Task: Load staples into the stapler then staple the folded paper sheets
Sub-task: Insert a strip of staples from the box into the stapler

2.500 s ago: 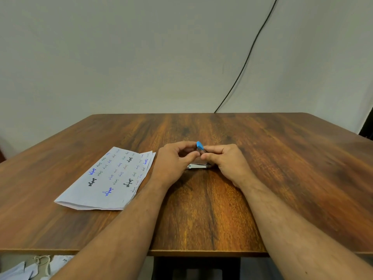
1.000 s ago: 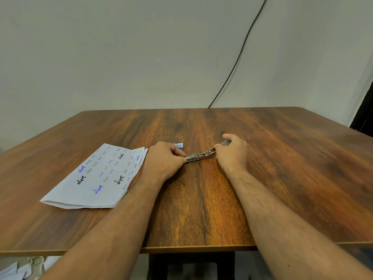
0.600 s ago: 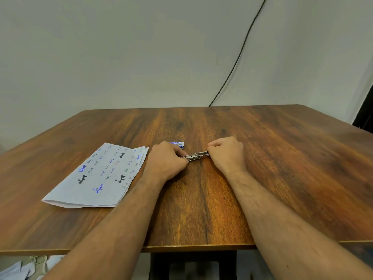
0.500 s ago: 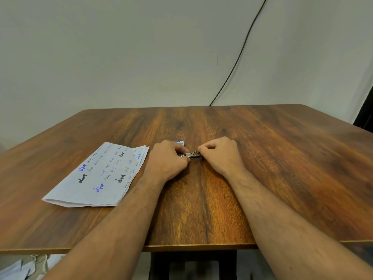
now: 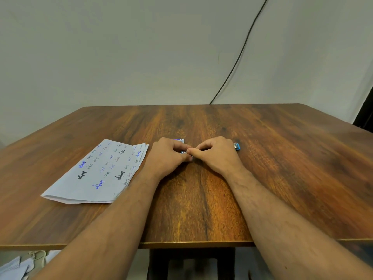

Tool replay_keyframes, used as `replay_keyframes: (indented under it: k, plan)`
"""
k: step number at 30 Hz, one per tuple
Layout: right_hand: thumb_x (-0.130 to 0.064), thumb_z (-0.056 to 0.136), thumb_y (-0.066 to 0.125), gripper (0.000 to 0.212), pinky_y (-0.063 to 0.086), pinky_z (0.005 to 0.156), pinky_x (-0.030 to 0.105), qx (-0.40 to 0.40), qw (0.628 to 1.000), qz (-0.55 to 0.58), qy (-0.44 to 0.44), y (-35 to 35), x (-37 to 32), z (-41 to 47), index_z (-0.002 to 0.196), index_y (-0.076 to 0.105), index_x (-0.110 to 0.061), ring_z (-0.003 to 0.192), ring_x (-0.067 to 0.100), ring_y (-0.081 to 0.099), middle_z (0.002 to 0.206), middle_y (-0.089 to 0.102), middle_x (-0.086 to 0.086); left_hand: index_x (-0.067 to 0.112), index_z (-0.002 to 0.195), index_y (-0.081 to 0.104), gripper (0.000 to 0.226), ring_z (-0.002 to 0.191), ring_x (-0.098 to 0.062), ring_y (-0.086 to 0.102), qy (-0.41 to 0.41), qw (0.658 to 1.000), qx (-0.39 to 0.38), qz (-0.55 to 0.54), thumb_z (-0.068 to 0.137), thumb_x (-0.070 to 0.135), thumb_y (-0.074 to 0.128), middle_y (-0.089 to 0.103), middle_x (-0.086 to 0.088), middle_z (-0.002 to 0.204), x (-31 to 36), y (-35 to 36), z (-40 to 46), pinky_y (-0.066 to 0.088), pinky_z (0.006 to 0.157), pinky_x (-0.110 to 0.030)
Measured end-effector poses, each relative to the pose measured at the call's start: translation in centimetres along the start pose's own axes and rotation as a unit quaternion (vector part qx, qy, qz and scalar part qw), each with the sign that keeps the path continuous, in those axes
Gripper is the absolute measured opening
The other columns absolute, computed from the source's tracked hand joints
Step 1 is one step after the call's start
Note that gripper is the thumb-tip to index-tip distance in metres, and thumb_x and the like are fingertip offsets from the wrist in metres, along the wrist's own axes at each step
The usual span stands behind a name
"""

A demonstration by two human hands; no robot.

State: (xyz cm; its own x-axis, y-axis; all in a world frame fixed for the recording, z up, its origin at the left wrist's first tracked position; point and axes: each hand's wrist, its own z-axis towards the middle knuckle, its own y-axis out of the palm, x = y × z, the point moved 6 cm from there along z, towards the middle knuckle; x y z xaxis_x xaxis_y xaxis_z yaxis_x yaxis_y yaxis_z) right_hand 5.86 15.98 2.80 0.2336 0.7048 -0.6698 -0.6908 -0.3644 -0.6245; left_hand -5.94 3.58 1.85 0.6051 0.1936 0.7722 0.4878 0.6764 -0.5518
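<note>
Presently both hands, left and right, pinch the stapler: loading step; next, close it, fetch paper.

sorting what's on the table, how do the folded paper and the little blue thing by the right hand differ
The folded paper sheets are pale with handwriting; the blue piece is solid blue with a metal end. The sheets are far larger. They lie clear of the left hand; the blue piece sits just behind the right hand, partly hidden. Both rest on the wooden table, unheld.
</note>
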Motion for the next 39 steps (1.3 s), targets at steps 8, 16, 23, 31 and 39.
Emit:
replay_keyframes:
  k: [8,16,23,31,39]
  plan:
    - [-0.038,0.072,0.073,0.017,0.054,0.076,0.030,0.000,1.000,-0.015,0.012,0.2,-0.2,-0.1,0.076,0.081,-0.024,0.083,0.009,0.066,0.075,0.074,-0.011,0.041,0.090,0.082,0.025,0.073,0.011,0.064,-0.002,1.000,-0.006,0.006,0.073,0.024,0.087,0.074,0.024,0.070,-0.1,0.0,0.1,0.043,0.066,-0.020]
    - [-0.013,0.074,0.059,0.016,0.051,0.068,0.027,0.014,1.000,-0.005,-0.028,0.1,-0.8,-0.1,0.076,0.069,-0.025,0.073,0.005,0.063,0.074,0.069,-0.011,0.034,0.095,0.083,0.025,0.071,0.010,0.064,-0.005,1.000,-0.002,-0.001,0.074,0.021,0.086,0.076,0.017,0.073,0.2,0.1,0.0,0.043,0.066,-0.018]
    - [-0.015,0.078,0.060,0.021,0.051,0.072,0.029,0.057,0.998,0.004,0.008,-0.5,-0.1,0.1,0.062,0.073,-0.015,0.073,0.014,0.067,0.073,0.076,-0.005,0.035,0.100,0.078,0.030,0.075,0.004,0.067,0.003,1.000,0.012,0.003,0.076,0.019,0.085,0.078,0.012,0.083,0.3,0.0,-0.1,0.043,0.068,-0.016]
    - [-0.018,0.080,0.067,0.014,0.038,0.059,0.010,0.068,0.997,0.025,0.005,-0.7,-0.2,-0.1,0.068,0.069,-0.026,0.065,0.001,0.062,0.064,0.067,-0.014,0.040,0.098,0.050,0.047,0.069,0.005,0.068,0.028,0.997,0.073,-0.026,0.074,0.019,0.084,0.075,0.011,0.079,0.1,-0.7,-0.2,0.042,0.055,-0.007]
    - [-0.013,0.079,0.057,0.030,0.041,0.084,0.020,0.092,0.993,-0.004,0.076,-1.0,0.2,-0.3,0.091,0.083,-0.021,0.099,0.018,0.068,0.100,0.079,-0.003,0.033,0.087,0.068,0.025,0.073,-0.001,0.068,0.014,0.994,0.103,-0.028,0.078,0.018,0.084,0.075,0.014,0.083,-0.3,-1.1,0.0,0.051,0.067,-0.023]
